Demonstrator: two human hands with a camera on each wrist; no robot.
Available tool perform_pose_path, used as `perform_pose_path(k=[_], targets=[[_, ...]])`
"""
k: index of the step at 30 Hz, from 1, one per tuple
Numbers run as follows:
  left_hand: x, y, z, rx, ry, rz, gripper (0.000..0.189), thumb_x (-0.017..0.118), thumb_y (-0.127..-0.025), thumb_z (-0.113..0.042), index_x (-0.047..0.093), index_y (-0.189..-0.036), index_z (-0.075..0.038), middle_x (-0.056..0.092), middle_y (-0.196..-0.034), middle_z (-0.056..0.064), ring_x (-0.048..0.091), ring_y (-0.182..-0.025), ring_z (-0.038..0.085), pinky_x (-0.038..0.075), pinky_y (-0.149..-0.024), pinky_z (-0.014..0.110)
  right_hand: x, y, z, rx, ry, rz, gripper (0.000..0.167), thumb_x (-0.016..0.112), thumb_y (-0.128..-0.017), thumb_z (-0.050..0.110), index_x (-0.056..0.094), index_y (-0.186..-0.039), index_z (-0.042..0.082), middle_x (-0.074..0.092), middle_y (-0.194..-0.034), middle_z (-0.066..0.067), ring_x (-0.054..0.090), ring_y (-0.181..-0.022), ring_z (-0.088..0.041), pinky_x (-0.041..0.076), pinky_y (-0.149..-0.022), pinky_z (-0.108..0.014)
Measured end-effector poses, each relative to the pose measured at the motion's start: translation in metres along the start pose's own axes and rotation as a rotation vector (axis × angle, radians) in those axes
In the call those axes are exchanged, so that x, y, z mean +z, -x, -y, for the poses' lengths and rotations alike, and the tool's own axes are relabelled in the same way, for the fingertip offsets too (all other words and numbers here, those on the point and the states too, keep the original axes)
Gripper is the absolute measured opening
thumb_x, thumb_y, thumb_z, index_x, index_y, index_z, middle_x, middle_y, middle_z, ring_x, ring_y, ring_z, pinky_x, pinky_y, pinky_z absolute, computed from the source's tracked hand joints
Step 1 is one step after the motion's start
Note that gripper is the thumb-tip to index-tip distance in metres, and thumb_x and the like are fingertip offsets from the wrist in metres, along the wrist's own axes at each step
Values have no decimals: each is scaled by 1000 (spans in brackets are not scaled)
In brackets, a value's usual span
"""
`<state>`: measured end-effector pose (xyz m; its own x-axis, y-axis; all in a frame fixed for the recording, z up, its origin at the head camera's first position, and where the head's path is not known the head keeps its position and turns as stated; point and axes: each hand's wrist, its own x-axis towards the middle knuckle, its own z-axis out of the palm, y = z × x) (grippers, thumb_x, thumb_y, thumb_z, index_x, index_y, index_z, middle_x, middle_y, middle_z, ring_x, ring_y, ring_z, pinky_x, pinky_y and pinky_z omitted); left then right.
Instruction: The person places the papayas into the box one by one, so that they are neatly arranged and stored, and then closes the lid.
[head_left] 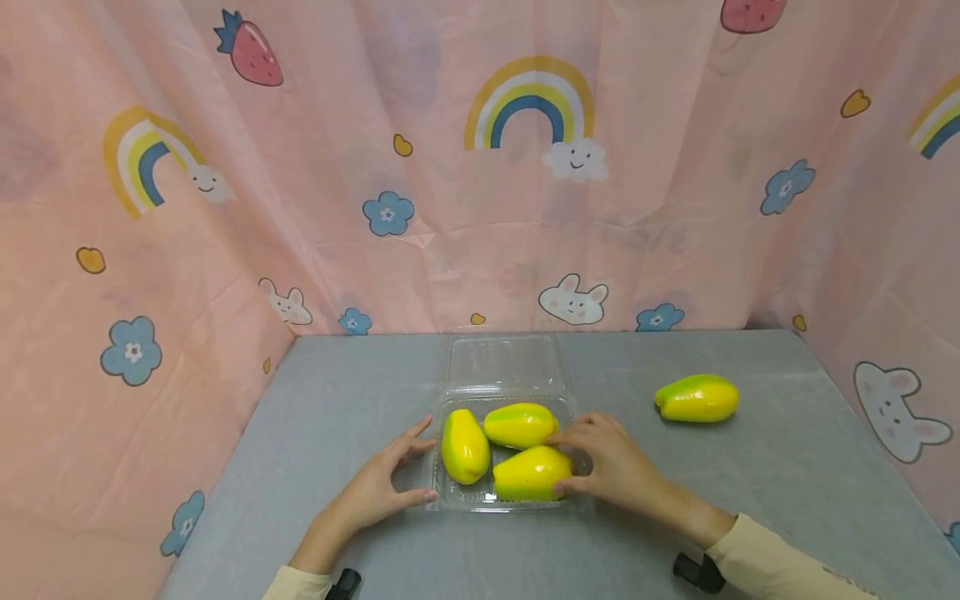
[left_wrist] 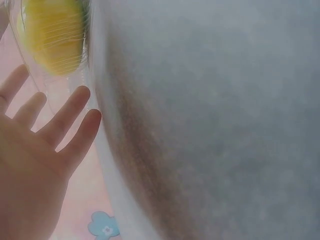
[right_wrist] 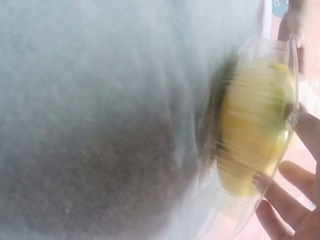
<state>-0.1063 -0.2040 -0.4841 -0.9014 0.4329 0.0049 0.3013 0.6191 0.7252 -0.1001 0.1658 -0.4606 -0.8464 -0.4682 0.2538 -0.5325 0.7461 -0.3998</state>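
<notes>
In the head view, we see a clear plastic container (head_left: 480, 506) at the middle of the grey table (head_left: 360, 383), its lid (head_left: 506, 364) folded back toward 12 o'clock. Three yellow-green fruits lie in the base: the left fruit (head_left: 465, 447) at 9 o'clock, standing lengthwise; the far fruit (head_left: 521, 425) at 1 o'clock, lying crosswise; and the near fruit (head_left: 531, 473) at 4 o'clock, also crosswise. A fourth fruit (head_left: 697, 398) rests on the table well apart, toward the container's 2 o'clock. We see the left hand (head_left: 378, 487) at the container's 9 o'clock, thumb and fingers spread wide, tips at the rim, with no fruit in its grip. The right hand (head_left: 615, 467) comes in from 4 o'clock and holds the near fruit by its right end, the thumb on its near side and the bent fingers by its far side, close to the far fruit's end.

In the left wrist view, we look at spread fingers below the container's wall, a fruit showing through the plastic at 11 o'clock; we cannot tell whether they touch the wall.

In the right wrist view, blurred fruit shows through the ribbed wall at 3 o'clock, and we find the right hand's fingers apart beside the rim at 4 o'clock; the thumb's hold is hidden here.
</notes>
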Motion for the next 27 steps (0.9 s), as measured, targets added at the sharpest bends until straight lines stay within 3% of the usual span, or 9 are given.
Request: perform_pose_path(k=[8,13,20,27], targets=[[1,0,1,-1,11,2,99,85,-75,-37,29,-156,-33,56,-145,-14,53,-135,14,46,-111,49,-8,-9,-5,54,-31,-12,63,87,-66,50,72,-120,20,73,-107,6,56,-99,-11,49,-85,-37],[2,-1,1,10,6,2,97,85,-75,-38,30,-155,-31,55,-146,-11,54,-135,15,46,-111,49,-11,-13,-11,65,-40,-44,61,88,-68,45,71,-122,20,73,-111,5,57,-101,-13,53,-85,-39],[2,-2,1,56,48,-19,68,86,-76,-34,56,-136,-26,34,-162,-6,42,-145,24,42,-113,53,-16,-13,-22,119,-97,-77,56,87,-73,33,69,-123,15,67,-123,-5,60,-114,-27,54,-96,-53],[-1,-15,0,127,0,-91,62,84,-77,-36,60,-132,-24,43,-157,3,39,-146,33,35,-115,63,-16,-9,-32,153,-173,-49,62,87,-73,34,66,-128,15,60,-128,-7,59,-118,-31,53,-98,-56]])
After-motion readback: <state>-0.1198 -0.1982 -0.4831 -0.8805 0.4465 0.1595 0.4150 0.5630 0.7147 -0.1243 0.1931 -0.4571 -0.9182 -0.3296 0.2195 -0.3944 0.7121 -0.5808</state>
